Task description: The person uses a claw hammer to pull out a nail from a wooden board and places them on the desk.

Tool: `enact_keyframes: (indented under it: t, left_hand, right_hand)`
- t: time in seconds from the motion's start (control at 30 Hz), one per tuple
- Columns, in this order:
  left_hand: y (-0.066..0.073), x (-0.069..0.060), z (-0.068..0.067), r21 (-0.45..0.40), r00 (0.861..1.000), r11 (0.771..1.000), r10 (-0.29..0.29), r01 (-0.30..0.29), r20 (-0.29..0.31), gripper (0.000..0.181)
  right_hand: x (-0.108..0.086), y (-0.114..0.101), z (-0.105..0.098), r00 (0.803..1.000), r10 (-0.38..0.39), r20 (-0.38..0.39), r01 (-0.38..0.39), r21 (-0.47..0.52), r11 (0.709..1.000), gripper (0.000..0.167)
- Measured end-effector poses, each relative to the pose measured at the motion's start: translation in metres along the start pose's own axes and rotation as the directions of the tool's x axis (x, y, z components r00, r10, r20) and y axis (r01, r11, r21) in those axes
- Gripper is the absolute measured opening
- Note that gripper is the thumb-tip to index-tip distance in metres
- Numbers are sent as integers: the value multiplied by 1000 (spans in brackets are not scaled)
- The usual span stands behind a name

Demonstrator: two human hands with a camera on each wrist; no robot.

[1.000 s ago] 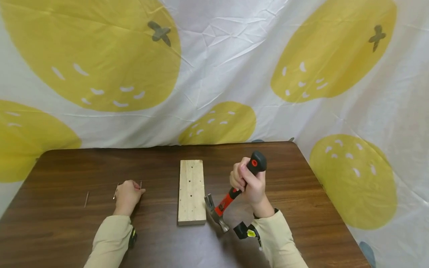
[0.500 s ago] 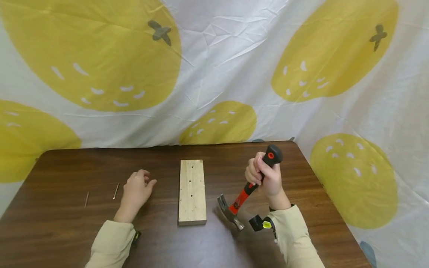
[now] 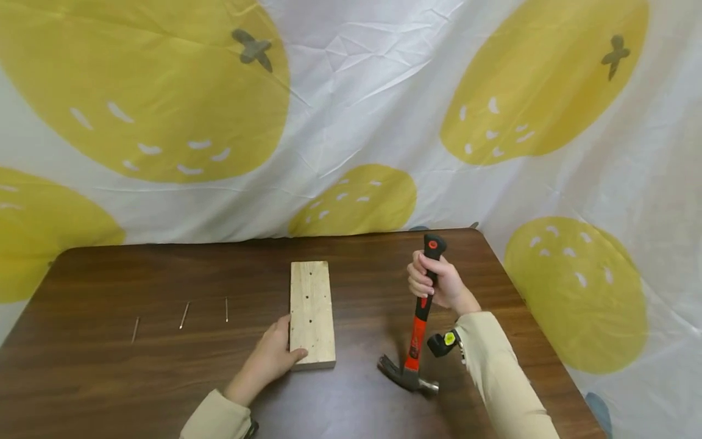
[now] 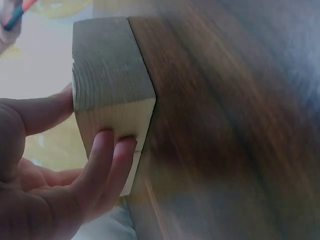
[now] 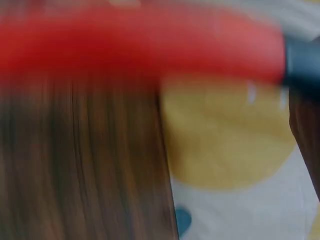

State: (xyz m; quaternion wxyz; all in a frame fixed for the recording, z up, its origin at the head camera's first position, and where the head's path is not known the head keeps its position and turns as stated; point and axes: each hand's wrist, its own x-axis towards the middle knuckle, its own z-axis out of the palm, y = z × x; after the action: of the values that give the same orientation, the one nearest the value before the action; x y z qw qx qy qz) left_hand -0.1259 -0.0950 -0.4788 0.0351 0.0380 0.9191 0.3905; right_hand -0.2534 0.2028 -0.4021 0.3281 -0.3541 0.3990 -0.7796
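Note:
A pale wooden block [image 3: 314, 332] lies lengthwise on the dark wood table [image 3: 362, 402], with several small dark spots on its top. My left hand [image 3: 267, 358] grips its near left edge, the thumb over the top and the fingers against the side. In the left wrist view, fingertips [image 4: 103, 140] touch the block's side face [image 4: 112, 65]. Over to the right, my right hand [image 3: 441, 283] holds a claw hammer [image 3: 417, 341] by its black and red handle, head down. Whether the hammer head touches the table is unclear. The red handle [image 5: 140, 42] is blurred in the right wrist view.
Left of the block lie three nails, spaced apart: one nail [image 3: 135, 330] farthest left, a middle nail [image 3: 184, 315], and a nail [image 3: 226, 310] closest to the block. A white curtain [image 3: 351, 110] with yellow fruit prints hangs behind the table and along its right side.
My left hand has left the rightmost nail on the table and moved right to the block. The right hand has carried the hammer rightward, away from the block, and its handle now stands more upright.

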Motion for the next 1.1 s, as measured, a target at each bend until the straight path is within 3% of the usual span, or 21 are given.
enact_keyframes:
  t: [0.07, 0.1, 0.13, 0.2, 0.27, 0.33, 0.37, 0.53, 0.57, 0.63, 0.7, 0.73, 0.77, 0.83, 0.97, 1.03, 1.1]
  left_hand:
    - [1, -1, 0, 17, 1000, 1000, -11, 11, -2, 70]
    - [2, -2, 0, 26, 1000, 1000, -18, 17, 1, 69]
    - [2, -3, 0, 31, 1000, 999, -24, 24, 4, 69]
    - [2, -6, 1, 39, 999, 998, -40, 40, 9, 69]
    - [2, -9, 1, 46, 999, 998, -52, 51, 17, 69]
    - [1, -12, 2, 52, 998, 997, -55, 54, 19, 69]
    - [1, -13, 2, 53, 998, 997, -52, 51, 17, 69]
    - [0, -17, 4, 43, 999, 998, -41, 40, 8, 69]
    - [0, -18, 6, 43, 999, 998, -40, 39, 13, 68]
    - [0, -18, 8, 38, 999, 998, -45, 44, 28, 69]
    - [0, -18, 9, 44, 998, 998, -49, 47, 43, 69]
    - [-1, -18, 8, 50, 998, 998, -51, 48, 49, 69]
    - [-1, -17, 7, 59, 997, 997, -54, 50, 53, 69]
    - [-2, -15, 3, 73, 997, 996, -57, 52, 58, 69]
    - [-5, -14, 1, 98, 995, 993, -70, 63, 73, 69]
    - [-8, -14, 2, 75, 996, 996, -59, 54, 68, 69]
    - [-15, -14, 2, 26, 998, 999, -33, 32, 56, 69]
  right_hand:
    - [2, -5, -12, 982, 90, -163, -116, -155, 981, 24]
    - [3, -7, -17, 954, 136, -268, -204, -243, 948, 21]
    - [5, -9, -23, 911, 175, -374, -309, -336, 890, 18]
    - [11, -9, -32, 802, 223, -555, -527, -479, 702, 13]
    - [19, -4, -40, 707, 243, -664, -684, -554, 475, 21]
    - [29, 6, -47, 651, 244, -718, -758, -599, 259, 28]
    - [34, 12, -49, 631, 243, -737, -776, -605, 180, 29]
    - [52, 48, -56, 548, 212, -809, -807, -578, -120, 31]
    - [53, 55, -58, 539, 194, -820, -802, -570, -179, 32]
    - [53, 68, -61, 527, 149, -837, -794, -547, -265, 35]
    - [52, 79, -63, 533, 83, -842, -791, -530, -306, 37]
    - [53, 84, -64, 540, 43, -841, -793, -525, -308, 38]
    - [53, 89, -65, 549, -4, -836, -798, -522, -301, 39]
    - [56, 96, -65, 547, -79, -833, -819, -513, -257, 40]
    - [58, 107, -66, 502, -172, -848, -862, -473, -182, 42]
    - [57, 112, -67, 491, -174, -853, -868, -462, -182, 41]
    - [55, 114, -67, 499, -149, -854, -860, -467, -204, 44]
